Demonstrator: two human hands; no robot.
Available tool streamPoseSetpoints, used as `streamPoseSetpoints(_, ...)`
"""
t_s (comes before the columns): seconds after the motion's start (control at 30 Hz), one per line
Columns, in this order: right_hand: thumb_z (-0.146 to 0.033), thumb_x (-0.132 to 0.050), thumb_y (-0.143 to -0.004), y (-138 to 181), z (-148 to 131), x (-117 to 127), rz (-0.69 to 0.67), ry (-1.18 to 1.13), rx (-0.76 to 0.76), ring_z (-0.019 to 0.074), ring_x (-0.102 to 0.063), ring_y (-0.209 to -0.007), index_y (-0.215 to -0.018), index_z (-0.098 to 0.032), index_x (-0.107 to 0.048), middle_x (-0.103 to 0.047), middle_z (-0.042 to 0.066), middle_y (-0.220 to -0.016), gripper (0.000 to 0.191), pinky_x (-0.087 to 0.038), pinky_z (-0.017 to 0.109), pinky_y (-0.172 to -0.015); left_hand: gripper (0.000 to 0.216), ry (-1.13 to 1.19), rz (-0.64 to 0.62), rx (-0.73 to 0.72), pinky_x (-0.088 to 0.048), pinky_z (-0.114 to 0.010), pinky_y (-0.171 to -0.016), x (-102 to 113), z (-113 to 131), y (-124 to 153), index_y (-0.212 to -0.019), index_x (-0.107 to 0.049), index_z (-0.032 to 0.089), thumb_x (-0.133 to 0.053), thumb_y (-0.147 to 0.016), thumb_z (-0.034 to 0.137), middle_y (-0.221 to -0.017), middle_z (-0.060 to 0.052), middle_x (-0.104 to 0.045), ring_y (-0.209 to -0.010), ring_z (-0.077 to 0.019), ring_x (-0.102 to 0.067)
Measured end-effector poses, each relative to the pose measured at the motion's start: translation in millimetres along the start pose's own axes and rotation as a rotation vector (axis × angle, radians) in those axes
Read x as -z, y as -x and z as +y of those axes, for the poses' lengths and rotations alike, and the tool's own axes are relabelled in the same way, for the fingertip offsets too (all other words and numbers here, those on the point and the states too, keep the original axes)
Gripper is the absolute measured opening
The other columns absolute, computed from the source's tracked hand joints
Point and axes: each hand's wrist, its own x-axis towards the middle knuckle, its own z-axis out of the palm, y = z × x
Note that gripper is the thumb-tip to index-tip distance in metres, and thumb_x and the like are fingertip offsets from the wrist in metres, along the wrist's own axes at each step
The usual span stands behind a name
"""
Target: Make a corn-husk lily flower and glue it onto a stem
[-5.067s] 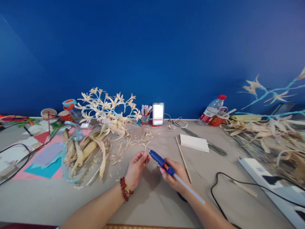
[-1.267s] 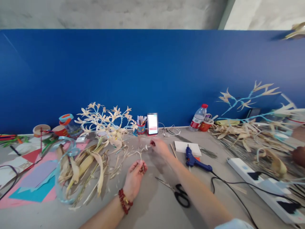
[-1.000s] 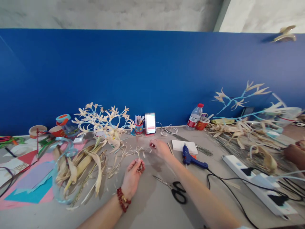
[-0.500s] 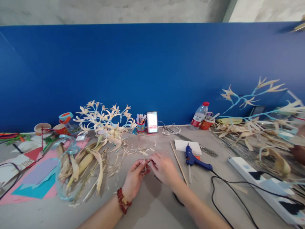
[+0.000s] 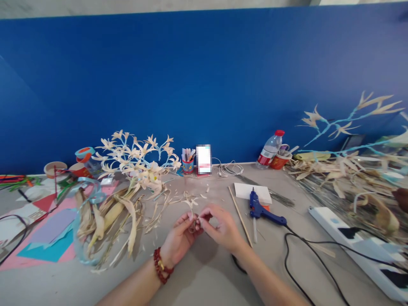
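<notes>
Small pale flower (image 5: 191, 205) looks partway made

In the head view, the left hand (image 5: 181, 239) has thumb and fingers closed on the thin stem of that flower, which rises just above the fingertips over the middle of the tabletop (image 5: 207, 280). The right hand (image 5: 221, 229) comes in beside it, thumb and forefinger pinched together near the stem; I can't tell what, if anything, sits between them.

As for progress, I'd say the piece in hand has some petals on but isn't complete. Its stem looks bare and pale, while the leafy white flower spray (image 5: 140, 155) at the back, left of centre, has blue stems and many blooms, and seems well finished. Blue-stemmed branches (image 5: 339, 123) on the far right carry blooms too.

The glue gun (image 5: 256, 207) lies out of hand, right of the right hand, by a white block (image 5: 255, 192). Plenty of husks (image 5: 111, 212) remain unused to the left.
</notes>
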Motion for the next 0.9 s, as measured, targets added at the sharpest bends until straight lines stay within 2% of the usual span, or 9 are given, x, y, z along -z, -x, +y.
streamPoseSetpoints(0.13, -0.025, -0.059, -0.085, -1.9, 3.6, -1.5, -0.045, -0.284, -0.140, 0.0145, -0.063, -0.069, -0.088, -0.019, -0.062, -0.062, 0.003, -0.082, 0.007, -0.050, 0.026, -0.064, 0.008, 0.038, -0.012, 0.036, -0.047, -0.026, -0.075, 1.5, 0.1, 1.4, -0.074, -0.063, 0.013, -0.064, -0.082, 0.015, -0.066, -0.001, -0.061, -0.064, -0.0091, -0.056)
streamPoseSetpoints(0.23, -0.029, -0.059, -0.086, -2.4, 6.1, -1.6, -0.088, -0.431, -0.200, 0.0142, -0.064, -0.068, -0.081, -0.018, -0.061, -0.060, 0.002, -0.083, 0.012, -0.051, 0.026, -0.063, 0.008, 0.036, -0.020, 0.059, -0.047, -0.027, -0.075, 2.2, 0.3, 2.1, -0.075, -0.064, 0.013, -0.063, -0.083, 0.016, -0.066, -0.001, -0.060, -0.064, -0.0094, -0.056)
streamPoseSetpoints(0.4, -0.028, -0.060, -0.085, -1.1, 10.7, -2.4, -0.036, -0.262, -0.223, 0.0149, -0.062, -0.072, -0.082, -0.019, -0.062, -0.062, 0.003, -0.080, 0.010, -0.050, 0.025, -0.066, 0.007, -0.031, 0.024, -0.012, -0.046, -0.026, -0.073, 1.4, 0.4, 1.6, -0.074, -0.065, 0.014, -0.065, -0.081, 0.016, -0.074, -0.002, -0.063, -0.068, -0.0106, -0.057)
streamPoseSetpoints(0.6, -0.029, -0.059, -0.087, 1.5, 16.4, -9.6, -0.043, -0.318, -0.231, 0.0137, -0.063, -0.069, -0.082, -0.018, -0.061, -0.063, 0.002, -0.077, 0.012, -0.050, 0.023, -0.062, 0.007, -0.053, 0.070, -0.055, -0.045, -0.025, -0.076, -1.7, 1.5, 0.2, -0.070, -0.066, 0.014, -0.069, -0.076, 0.016, -0.072, -0.001, -0.064, -0.071, -0.0110, -0.058)
streamPoseSetpoints(0.8, -0.027, -0.059, -0.085, 1.0, 11.4, -4.1, 0.181, -0.170, -0.116, 0.0138, -0.057, -0.066, -0.077, -0.019, -0.060, -0.061, 0.002, -0.073, 0.012, -0.048, 0.024, -0.061, 0.010, -0.211, 0.147, -0.082, -0.043, -0.028, -0.077, 1.3, -5.1, 1.7, -0.070, -0.067, 0.015, -0.070, -0.074, 0.023, -0.075, -0.003, -0.066, -0.074, -0.0138, -0.057)
streamPoseSetpoints(0.9, -0.026, -0.060, -0.084, 0.2, 10.2, -2.9, 0.195, -0.080, -0.099, 0.0138, -0.057, -0.064, -0.077, -0.019, -0.061, -0.062, 0.002, -0.071, 0.011, -0.047, 0.024, -0.059, 0.010, -0.256, 0.152, -0.087, -0.042, -0.027, -0.076, 4.3, -8.8, 1.3, -0.071, -0.068, 0.014, -0.068, -0.075, 0.023, -0.074, -0.003, -0.065, -0.072, -0.0136, -0.056)
